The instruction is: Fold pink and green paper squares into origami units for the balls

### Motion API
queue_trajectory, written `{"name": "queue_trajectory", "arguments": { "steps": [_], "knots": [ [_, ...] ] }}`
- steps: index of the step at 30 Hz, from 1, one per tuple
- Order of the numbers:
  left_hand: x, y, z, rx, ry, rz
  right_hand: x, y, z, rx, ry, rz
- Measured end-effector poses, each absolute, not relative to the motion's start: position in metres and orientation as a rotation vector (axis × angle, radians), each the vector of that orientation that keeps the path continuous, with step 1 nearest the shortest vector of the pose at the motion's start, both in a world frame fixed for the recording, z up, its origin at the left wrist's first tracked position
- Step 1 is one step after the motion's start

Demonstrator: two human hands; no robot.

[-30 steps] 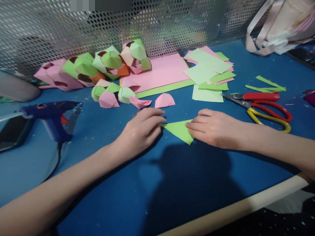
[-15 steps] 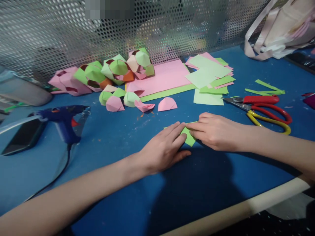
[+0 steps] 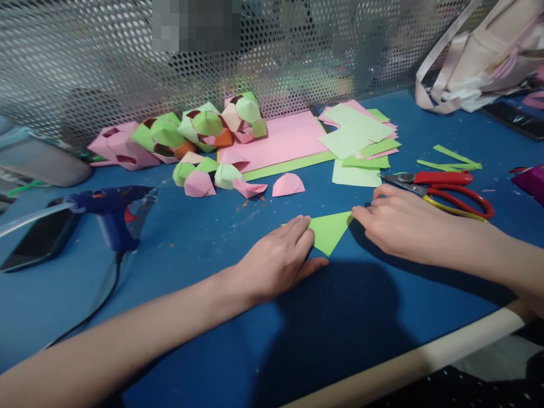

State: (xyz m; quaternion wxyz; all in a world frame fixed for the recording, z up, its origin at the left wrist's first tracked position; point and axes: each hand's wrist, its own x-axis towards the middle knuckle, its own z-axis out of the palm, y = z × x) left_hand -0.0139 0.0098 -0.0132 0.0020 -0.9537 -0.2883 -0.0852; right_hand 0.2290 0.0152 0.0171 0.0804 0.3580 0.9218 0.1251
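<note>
A green paper triangle [image 3: 330, 231], folded with its point toward me, lies flat on the blue table. My left hand [image 3: 284, 254] rests over its left part, fingers stretched out and pressing the paper down; that corner is mostly hidden. At the right corner is my right hand [image 3: 382, 218], its fingers curled and the fingertips touching the paper's edge. Whether those fingers pinch the corner or only lie against it I cannot make out. Behind the triangle sit small folded paper pieces, among them a pink one [image 3: 288, 184].
Red and yellow scissors [image 3: 461, 196] lie beside my right hand. A blue glue gun [image 3: 111, 218] with a cord is at left, near a phone [image 3: 38, 241]. Paper sheets [image 3: 357, 133] and several folded paper balls [image 3: 165, 133] stand along the perforated metal screen [image 3: 297, 62].
My right hand has slid rightward along the top edge to the triangle's right corner, uncovering more green paper. My left hand stays on the paper's left part.
</note>
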Motion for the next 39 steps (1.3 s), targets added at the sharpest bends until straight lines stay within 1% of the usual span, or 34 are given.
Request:
{"name": "queue_trajectory", "arguments": {
  "steps": [10, 13, 15, 17, 19, 21, 26, 28, 31, 33, 35, 37, 39],
  "knots": [
    [-0.023, 0.009, -0.010, -2.768, -0.875, -0.213, 0.242, 0.018, 0.022, 1.091, 2.768, 0.256],
    [-0.023, 0.011, -0.008, -2.766, -0.875, -0.150, 0.246, 0.025, 0.021, 1.175, 2.791, 0.162],
    [-0.022, 0.014, -0.007, -2.771, -0.916, -0.105, 0.249, 0.032, 0.019, 1.300, 2.837, -0.010],
    [-0.021, 0.018, -0.007, -2.784, -0.963, -0.118, 0.251, 0.040, 0.017, 1.438, 2.887, -0.263],
    [-0.020, 0.022, -0.009, -2.816, -0.984, -0.183, 0.251, 0.047, 0.015, 1.552, 2.923, -0.516],
    [-0.020, 0.027, -0.012, -2.857, -0.984, -0.271, 0.250, 0.050, 0.014, 1.662, 2.949, -0.697],
    [-0.022, 0.034, -0.020, -2.930, -1.034, -0.569, 0.241, 0.048, 0.010, 1.995, 2.956, -0.946],
    [-0.022, 0.034, -0.019, -2.895, -1.143, -0.702, 0.236, 0.047, 0.005, 2.093, 2.937, -1.030],
    [-0.020, 0.032, -0.012, -2.792, -1.345, -0.852, 0.229, 0.045, -0.004, 2.118, 2.945, -1.187],
    [-0.019, 0.030, -0.009, -2.751, -1.418, -0.916, 0.224, 0.043, -0.008, 2.110, 2.891, -1.459],
    [-0.020, 0.030, -0.009, -2.743, -1.382, -0.974, 0.219, 0.041, -0.009, 2.071, 2.694, -1.950],
    [-0.023, 0.031, -0.012, -2.732, -1.251, -1.033, 0.213, 0.039, -0.009, 1.923, 2.379, -2.493],
    [-0.027, 0.032, -0.016, -2.713, -1.081, -1.066, 0.207, 0.036, -0.008, 1.757, 2.091, -2.878]
  ]
}}
